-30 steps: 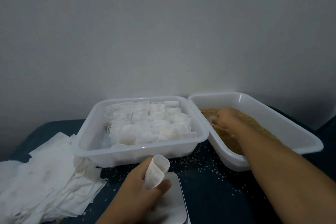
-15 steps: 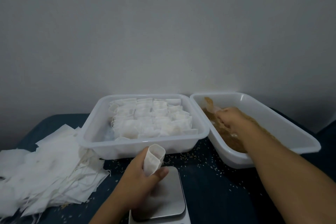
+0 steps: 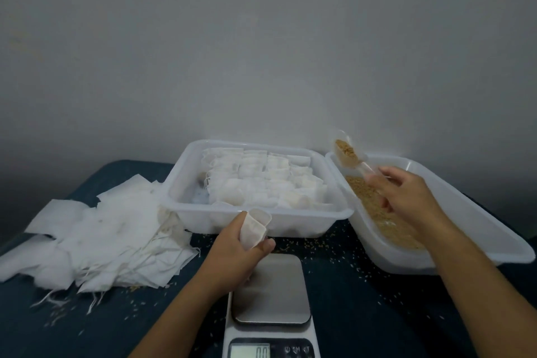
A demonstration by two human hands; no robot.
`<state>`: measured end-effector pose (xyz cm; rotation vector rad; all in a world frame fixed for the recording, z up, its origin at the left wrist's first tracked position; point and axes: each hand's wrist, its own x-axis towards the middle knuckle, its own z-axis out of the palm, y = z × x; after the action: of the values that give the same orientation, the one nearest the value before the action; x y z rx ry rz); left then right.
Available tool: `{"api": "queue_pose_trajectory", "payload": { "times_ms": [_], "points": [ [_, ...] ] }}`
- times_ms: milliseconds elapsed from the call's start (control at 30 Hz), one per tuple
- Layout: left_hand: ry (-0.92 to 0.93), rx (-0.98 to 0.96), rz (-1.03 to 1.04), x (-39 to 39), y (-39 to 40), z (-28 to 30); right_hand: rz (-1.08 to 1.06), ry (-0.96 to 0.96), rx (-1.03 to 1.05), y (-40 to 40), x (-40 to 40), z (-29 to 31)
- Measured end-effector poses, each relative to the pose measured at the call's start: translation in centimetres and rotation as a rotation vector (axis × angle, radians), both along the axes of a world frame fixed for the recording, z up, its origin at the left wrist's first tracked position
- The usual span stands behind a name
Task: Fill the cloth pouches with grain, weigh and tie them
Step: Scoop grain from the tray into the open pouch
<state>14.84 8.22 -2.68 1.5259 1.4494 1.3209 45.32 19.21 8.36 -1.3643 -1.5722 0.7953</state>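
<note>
One cloth pouch (image 3: 255, 228), white, thin and limp, mouth up and open; held just above the far edge of the scale (image 3: 270, 291), near centre. Left hand (image 3: 235, 253) grips it, fingers and thumb curled round its lower body. Judged very light and soft; it will sag once filled, so the wall just below the mouth looks like the best place to hold. One clear plastic scoop (image 3: 348, 154), loaded with tan grain, raised over the far left corner of the grain tray (image 3: 465, 253); right hand (image 3: 406, 197) pinches its handle, other fingers loosely spread. Grain judged loose and prone to spill. Filled pouches (image 3: 261, 180) sit packed in the middle tray (image 3: 180, 183). Empty pouches (image 3: 101, 241) are piled at left. Surface: dark blue cloth (image 3: 377, 314) strewn with stray grains. Room: plain grey wall (image 3: 261, 52), dim light.
</note>
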Motion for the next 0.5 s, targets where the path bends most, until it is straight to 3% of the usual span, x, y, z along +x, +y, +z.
{"api": "queue_pose_trajectory", "payload": {
  "times_ms": [200, 500],
  "points": [
    [0.015, 0.012, 0.085, -0.9, 0.3, -0.2, 0.420, -0.241, -0.141, -4.0, -0.9, 2.7],
    [0.085, 0.019, 0.088, -1.1, 0.3, -0.2, 0.542, -0.586, -0.132, -5.5, -2.8, 7.5]
  ]
}}
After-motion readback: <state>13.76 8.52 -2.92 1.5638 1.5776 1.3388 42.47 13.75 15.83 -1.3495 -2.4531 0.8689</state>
